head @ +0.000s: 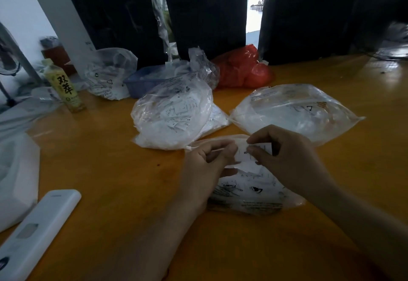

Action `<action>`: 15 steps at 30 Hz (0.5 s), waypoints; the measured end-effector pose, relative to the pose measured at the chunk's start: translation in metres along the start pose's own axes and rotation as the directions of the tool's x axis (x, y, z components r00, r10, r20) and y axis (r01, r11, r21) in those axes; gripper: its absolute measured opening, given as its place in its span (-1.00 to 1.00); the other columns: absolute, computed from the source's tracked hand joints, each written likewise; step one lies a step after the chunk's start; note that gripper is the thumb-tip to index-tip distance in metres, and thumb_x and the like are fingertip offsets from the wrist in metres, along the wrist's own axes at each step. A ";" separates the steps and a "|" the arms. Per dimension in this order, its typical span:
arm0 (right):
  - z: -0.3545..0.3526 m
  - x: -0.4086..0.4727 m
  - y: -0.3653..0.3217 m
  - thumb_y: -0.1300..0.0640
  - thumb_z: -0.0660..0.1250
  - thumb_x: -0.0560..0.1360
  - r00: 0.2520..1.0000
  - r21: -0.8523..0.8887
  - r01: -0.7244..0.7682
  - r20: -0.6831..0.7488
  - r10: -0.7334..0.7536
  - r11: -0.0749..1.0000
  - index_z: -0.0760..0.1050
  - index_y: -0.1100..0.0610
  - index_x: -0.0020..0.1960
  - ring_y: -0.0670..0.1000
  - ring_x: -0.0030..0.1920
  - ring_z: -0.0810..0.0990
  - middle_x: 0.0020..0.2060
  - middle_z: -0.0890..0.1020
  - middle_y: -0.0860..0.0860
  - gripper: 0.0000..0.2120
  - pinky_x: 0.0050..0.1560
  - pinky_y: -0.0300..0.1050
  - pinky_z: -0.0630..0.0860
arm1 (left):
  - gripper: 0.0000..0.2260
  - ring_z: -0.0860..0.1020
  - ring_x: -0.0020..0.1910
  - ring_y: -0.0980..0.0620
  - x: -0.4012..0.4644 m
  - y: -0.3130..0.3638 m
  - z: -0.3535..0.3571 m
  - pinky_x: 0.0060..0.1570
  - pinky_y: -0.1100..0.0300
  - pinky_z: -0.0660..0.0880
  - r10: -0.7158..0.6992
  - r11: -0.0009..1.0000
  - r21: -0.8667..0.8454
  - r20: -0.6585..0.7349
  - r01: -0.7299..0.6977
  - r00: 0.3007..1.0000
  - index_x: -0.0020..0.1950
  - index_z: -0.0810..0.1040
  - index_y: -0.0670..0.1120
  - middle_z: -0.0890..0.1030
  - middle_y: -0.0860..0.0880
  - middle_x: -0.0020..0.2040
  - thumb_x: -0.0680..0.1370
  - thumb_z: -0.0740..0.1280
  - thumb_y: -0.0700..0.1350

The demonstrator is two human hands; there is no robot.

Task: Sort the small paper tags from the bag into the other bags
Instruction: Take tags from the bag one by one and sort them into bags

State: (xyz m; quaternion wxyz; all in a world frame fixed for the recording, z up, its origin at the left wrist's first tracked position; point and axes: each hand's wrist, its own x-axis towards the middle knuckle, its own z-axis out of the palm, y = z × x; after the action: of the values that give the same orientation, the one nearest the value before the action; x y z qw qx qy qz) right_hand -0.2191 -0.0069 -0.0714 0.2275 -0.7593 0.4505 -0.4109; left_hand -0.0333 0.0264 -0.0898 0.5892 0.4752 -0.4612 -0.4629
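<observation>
My fingers (254,148) cover most of the tag (244,156), only an "S" legible; the white remote (37,232) runs off the frame's lower-left edge, its display blurred.

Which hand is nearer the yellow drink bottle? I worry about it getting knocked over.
Left. The left hand is toward the yellow drink bottle, though well short of it; the right hand lies farther away beyond it, both pinching a paper tag.

One head-worn wide-angle view only, looking forward and down across the orange surface (114,170). Close above the left hand (205,170) and right hand (284,157), forearms entering from the bottom edge. Farther off, black panels (207,11) upright at the surface's back edge.
</observation>
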 end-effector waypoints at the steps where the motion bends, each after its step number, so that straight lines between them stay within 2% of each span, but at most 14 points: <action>1: -0.001 0.000 0.000 0.05 0.46 0.53 1.000 -0.008 -0.003 -0.009 0.003 1.000 0.59 -0.11 0.05 -0.25 -0.19 0.65 -0.16 0.65 -0.22 -0.87 -0.14 -0.36 0.59 | -0.77 0.75 -0.02 0.02 0.000 0.000 -0.001 -0.13 0.19 0.67 0.002 1.000 0.002 0.009 -0.002 1.000 0.06 0.73 0.07 0.77 0.00 -0.02 0.44 0.53 0.08; 6: -0.001 0.000 -0.001 0.07 0.46 0.54 1.000 -0.048 0.002 -0.008 -0.003 0.999 0.58 -0.10 0.02 -0.19 -0.24 0.66 -0.17 0.63 -0.25 -0.89 -0.18 -0.29 0.62 | -0.80 0.72 0.10 0.07 0.002 -0.004 -0.004 0.09 0.10 0.65 0.017 0.995 0.095 0.028 -0.019 0.999 0.09 0.72 0.13 0.77 0.05 0.05 0.52 0.55 -0.12; 9: 0.000 -0.001 -0.004 0.08 0.47 0.53 1.000 -0.010 0.009 0.022 -0.009 1.000 0.59 -0.09 0.00 -0.23 -0.19 0.65 -0.19 0.65 -0.22 -0.89 -0.15 -0.34 0.59 | -0.80 0.73 0.06 0.09 0.002 -0.003 -0.004 -0.03 0.23 0.65 0.018 0.996 0.091 0.012 -0.019 1.000 0.08 0.71 0.20 0.77 0.06 0.04 0.51 0.55 -0.06; 11: 0.000 -0.001 -0.005 0.09 0.47 0.53 1.000 0.016 0.006 0.027 -0.006 1.000 0.59 -0.09 -0.01 -0.22 -0.20 0.65 -0.21 0.66 -0.19 -0.89 -0.16 -0.33 0.59 | -0.83 0.73 0.04 0.08 0.002 -0.003 -0.005 -0.08 0.28 0.64 0.017 0.998 0.068 -0.012 -0.016 1.000 0.08 0.72 0.17 0.77 0.04 0.02 0.51 0.56 -0.02; 15: -0.002 0.000 -0.004 0.13 0.46 0.54 1.000 0.018 -0.010 0.006 0.010 1.000 0.58 -0.07 -0.02 -0.23 -0.19 0.65 -0.18 0.65 -0.20 -0.89 -0.15 -0.34 0.59 | -0.77 0.74 0.02 -0.04 0.004 -0.005 -0.005 -0.05 0.20 0.66 0.018 0.999 -0.035 -0.035 -0.019 0.999 0.03 0.75 0.02 0.77 -0.06 -0.01 0.41 0.58 0.02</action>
State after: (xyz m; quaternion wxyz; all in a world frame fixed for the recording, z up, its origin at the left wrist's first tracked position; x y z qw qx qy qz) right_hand -0.2184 -0.0053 -0.0673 0.2376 -0.7562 0.4498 -0.4116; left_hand -0.0281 0.0230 -0.0951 0.6096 0.4683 -0.4472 -0.4573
